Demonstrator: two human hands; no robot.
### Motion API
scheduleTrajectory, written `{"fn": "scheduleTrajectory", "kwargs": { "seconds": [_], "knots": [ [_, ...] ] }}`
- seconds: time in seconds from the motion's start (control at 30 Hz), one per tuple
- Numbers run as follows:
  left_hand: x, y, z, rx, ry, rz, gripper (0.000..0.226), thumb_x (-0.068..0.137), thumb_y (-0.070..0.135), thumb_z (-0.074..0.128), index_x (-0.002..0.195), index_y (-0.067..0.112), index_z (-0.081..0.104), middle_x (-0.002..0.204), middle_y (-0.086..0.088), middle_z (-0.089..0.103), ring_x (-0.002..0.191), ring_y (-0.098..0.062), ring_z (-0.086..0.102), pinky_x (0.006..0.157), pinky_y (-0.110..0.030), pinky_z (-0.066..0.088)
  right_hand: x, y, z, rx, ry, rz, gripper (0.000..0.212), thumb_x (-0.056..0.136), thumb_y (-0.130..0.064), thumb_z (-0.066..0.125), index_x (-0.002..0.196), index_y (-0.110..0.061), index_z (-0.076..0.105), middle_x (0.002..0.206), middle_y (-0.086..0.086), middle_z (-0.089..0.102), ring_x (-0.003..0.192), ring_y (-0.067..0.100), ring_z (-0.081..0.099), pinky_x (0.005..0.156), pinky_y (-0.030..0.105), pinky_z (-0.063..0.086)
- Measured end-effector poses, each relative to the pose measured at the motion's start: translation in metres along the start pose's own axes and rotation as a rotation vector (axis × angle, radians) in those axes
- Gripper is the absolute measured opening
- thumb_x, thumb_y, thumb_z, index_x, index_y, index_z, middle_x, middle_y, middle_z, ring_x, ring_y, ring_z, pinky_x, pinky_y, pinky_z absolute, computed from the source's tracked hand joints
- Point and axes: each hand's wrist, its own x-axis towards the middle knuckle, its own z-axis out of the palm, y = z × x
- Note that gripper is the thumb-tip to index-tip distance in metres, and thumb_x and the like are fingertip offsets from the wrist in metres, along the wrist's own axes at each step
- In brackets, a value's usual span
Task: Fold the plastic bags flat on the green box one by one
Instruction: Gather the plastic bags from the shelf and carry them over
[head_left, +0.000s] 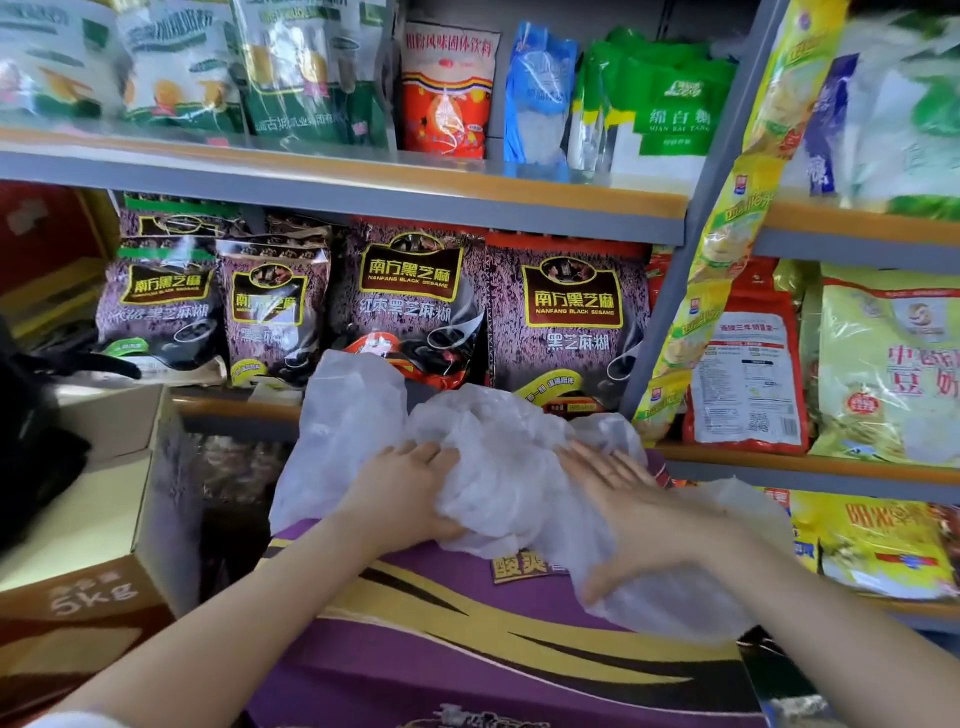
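Observation:
A heap of thin, translucent white plastic bags (493, 457) lies crumpled on top of a purple box with gold and black stripes (441, 613); no green box shows in view. My left hand (410, 483) rests on the left side of the heap, fingers bent around a bunched fold. My right hand (623, 509) lies flat with straight fingers, pressing the bags down on the right. One bag sticks up behind the heap.
Shelves (363, 192) of packaged food stand right behind the box, with black sesame packs (566, 322) at hand height. An open brown carton marked 5kg (93, 597) stands at the left. More packets (883, 364) fill the right-hand shelves.

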Motion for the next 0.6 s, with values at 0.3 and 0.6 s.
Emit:
{"fn": "scheduleTrajectory", "kwargs": {
  "seconds": [0.3,0.6],
  "knots": [
    [-0.007,-0.021,0.014,0.01,0.287,0.152,0.062,0.047,0.058,0.07,0.09,0.017,0.054,0.09,-0.008,0.057,0.103,-0.029,0.046,0.106,-0.054,0.018,0.047,-0.035,0.011,-0.021,0.372,-0.048,0.055,0.077,-0.047,0.05,0.124,-0.018,0.054,0.124,0.004,0.054,0.116,0.026,0.047,0.093,0.036,0.037],
    [-0.031,-0.038,0.007,-0.26,-0.074,-0.362,0.123,0.029,0.099,0.029,0.128,0.028,0.042,0.151,-0.007,0.022,0.137,-0.035,0.019,0.109,-0.048,0.025,0.045,-0.03,0.014,-0.043,0.38,-0.182,0.038,0.077,-0.044,0.058,0.105,-0.021,0.069,0.118,0.0,0.058,0.12,0.023,0.049,0.093,0.03,0.04]
  ]
}}
